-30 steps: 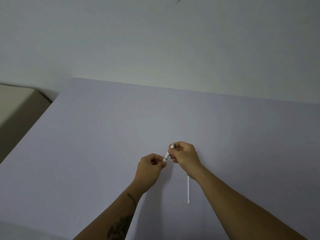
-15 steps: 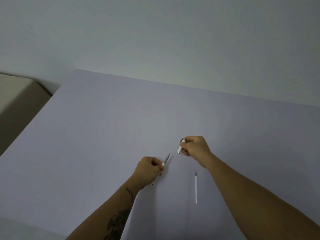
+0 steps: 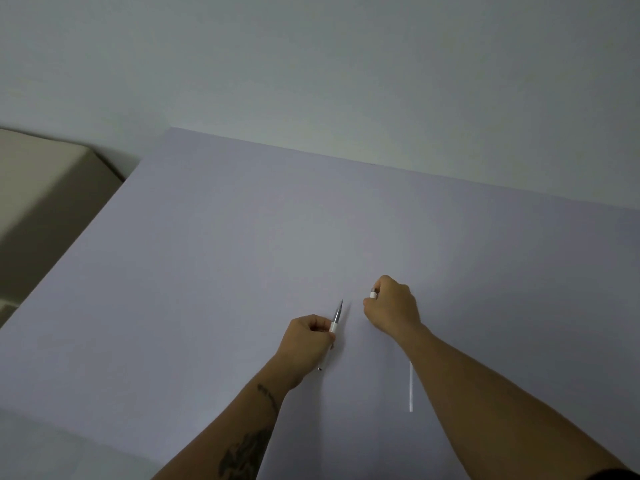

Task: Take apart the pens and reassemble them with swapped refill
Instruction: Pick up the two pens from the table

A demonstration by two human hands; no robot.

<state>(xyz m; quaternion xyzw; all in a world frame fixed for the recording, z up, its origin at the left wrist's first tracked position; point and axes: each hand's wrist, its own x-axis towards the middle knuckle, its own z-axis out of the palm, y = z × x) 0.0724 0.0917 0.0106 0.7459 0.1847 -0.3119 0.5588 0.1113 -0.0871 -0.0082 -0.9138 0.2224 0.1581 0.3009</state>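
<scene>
Head view: loose refill point(image 3: 411, 388) on table point(image 3: 242, 237), under right forearm, behind both hands.

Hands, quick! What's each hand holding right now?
Left hand: closed around a pen part with a pointed grey tip sticking out.
Right hand: closed on a small white pen piece.

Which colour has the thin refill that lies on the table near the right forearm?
White. The refill shows in the head view, the only one.
</scene>
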